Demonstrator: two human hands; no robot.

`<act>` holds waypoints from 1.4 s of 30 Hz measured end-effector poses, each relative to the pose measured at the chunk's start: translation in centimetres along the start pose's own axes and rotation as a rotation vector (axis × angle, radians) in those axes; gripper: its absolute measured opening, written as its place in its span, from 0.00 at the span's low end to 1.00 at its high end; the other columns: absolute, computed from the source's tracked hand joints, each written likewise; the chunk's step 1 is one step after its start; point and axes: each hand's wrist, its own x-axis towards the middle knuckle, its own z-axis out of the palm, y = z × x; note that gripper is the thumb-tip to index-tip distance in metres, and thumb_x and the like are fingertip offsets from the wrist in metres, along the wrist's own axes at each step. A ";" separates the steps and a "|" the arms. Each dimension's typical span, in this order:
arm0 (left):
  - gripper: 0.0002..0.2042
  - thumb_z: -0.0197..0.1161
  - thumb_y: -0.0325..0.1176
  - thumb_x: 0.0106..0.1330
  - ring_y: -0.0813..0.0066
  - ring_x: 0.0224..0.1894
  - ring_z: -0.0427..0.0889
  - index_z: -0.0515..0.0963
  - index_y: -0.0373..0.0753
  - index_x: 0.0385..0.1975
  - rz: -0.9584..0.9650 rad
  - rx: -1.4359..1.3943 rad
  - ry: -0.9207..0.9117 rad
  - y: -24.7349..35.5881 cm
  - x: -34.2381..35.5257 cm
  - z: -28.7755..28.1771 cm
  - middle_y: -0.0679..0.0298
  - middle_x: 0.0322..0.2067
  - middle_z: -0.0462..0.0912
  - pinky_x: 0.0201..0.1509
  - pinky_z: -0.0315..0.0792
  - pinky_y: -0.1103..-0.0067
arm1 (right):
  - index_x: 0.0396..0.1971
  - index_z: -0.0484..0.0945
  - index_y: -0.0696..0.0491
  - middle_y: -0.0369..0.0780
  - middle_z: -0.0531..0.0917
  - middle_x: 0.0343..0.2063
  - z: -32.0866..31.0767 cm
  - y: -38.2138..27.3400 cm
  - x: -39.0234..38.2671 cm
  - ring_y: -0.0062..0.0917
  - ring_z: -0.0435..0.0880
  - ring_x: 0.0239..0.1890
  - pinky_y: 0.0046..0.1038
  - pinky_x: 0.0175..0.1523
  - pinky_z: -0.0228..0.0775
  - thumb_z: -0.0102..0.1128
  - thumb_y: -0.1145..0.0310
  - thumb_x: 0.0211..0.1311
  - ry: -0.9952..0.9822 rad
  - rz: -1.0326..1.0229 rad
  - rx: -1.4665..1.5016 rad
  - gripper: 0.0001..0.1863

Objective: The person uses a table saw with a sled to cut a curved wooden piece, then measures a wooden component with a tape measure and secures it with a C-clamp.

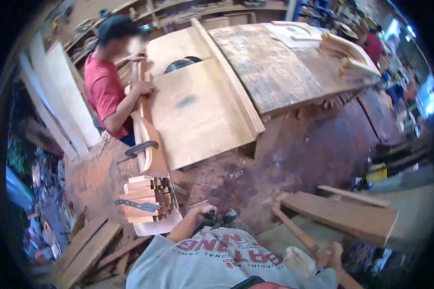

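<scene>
- At the lower middle, the left hand (206, 208) is curled at a dark object (210, 215); whether its fingers clamp it, I cannot tell.
- At the lower right, the right hand (334, 255) is near a narrow wooden stick (296, 230); its fingers' state I cannot tell.
- Left of the left hand, wooden blocks (144, 186) are stacked, a grey tool (139, 205) on them.

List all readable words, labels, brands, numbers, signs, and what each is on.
Wearer's grey T-shirt: large red lettering and smaller print, partly readable; wording not copied here.
Saw blade: too blurred to tell if it is marked.
Yellow item at right: too small and blurred to read any label.
No other text can be made out.
</scene>
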 end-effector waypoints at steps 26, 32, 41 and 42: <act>0.38 0.61 0.46 0.74 0.67 0.66 0.69 0.50 0.41 0.78 0.769 -0.797 0.107 28.7 -7.3 -14.8 0.55 0.62 0.72 0.71 0.64 0.70 | 0.66 0.72 0.53 0.49 0.78 0.63 -37.2 -56.9 -1.3 0.40 0.79 0.63 0.36 0.66 0.71 0.77 0.61 0.48 0.048 -1.559 0.787 0.42; 0.46 0.61 0.51 0.74 0.62 0.70 0.66 0.37 0.43 0.80 0.812 -0.736 0.440 39.9 -5.4 -15.0 0.50 0.69 0.64 0.75 0.58 0.67 | 0.62 0.75 0.53 0.48 0.82 0.56 -45.1 -54.5 4.7 0.44 0.82 0.58 0.38 0.64 0.74 0.76 0.63 0.45 0.003 -1.489 0.734 0.39; 0.22 0.54 0.45 0.79 0.67 0.54 0.80 0.76 0.27 0.53 0.871 -0.219 -0.022 50.1 -1.5 -10.9 0.51 0.48 0.81 0.58 0.72 0.71 | 0.54 0.77 0.58 0.45 0.84 0.42 -51.1 -58.3 36.1 0.34 0.83 0.44 0.34 0.53 0.74 0.64 0.68 0.59 0.594 -1.023 1.121 0.23; 0.24 0.52 0.46 0.80 0.68 0.48 0.82 0.80 0.24 0.43 0.933 -0.159 -0.248 52.1 -0.5 -10.4 0.50 0.40 0.84 0.54 0.73 0.71 | 0.55 0.77 0.58 0.46 0.84 0.43 -51.2 -59.2 39.6 0.38 0.83 0.44 0.35 0.54 0.74 0.64 0.65 0.60 0.666 -0.880 1.065 0.23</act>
